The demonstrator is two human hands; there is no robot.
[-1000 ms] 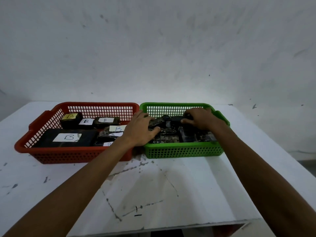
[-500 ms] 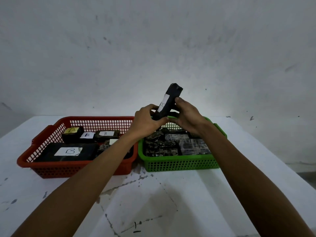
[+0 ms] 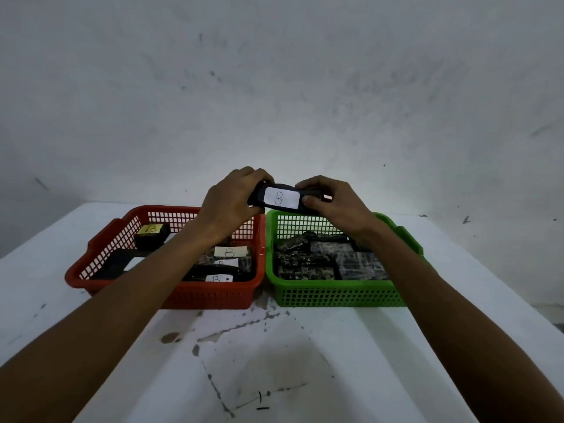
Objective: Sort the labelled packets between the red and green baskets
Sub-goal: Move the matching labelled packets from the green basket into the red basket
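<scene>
— So, gripped by which?
— By both: left hand (image 3: 230,201) curled round one end of the dark packet (image 3: 258,198), right hand (image 3: 340,206) pinching the other end.
— Held where?
— Raised between the two hands, lying level, with its white label (image 3: 280,199) marked B turned toward the camera.
— And beneath the hands?
— Under the left hand, the red basket (image 3: 213,296) with B-labelled packets (image 3: 229,252); under the right hand, the green basket (image 3: 335,296) packed with wrapped packets (image 3: 354,261). Both just beside each other on the scuffed white table (image 3: 274,361) stretching back under the forearms.
</scene>
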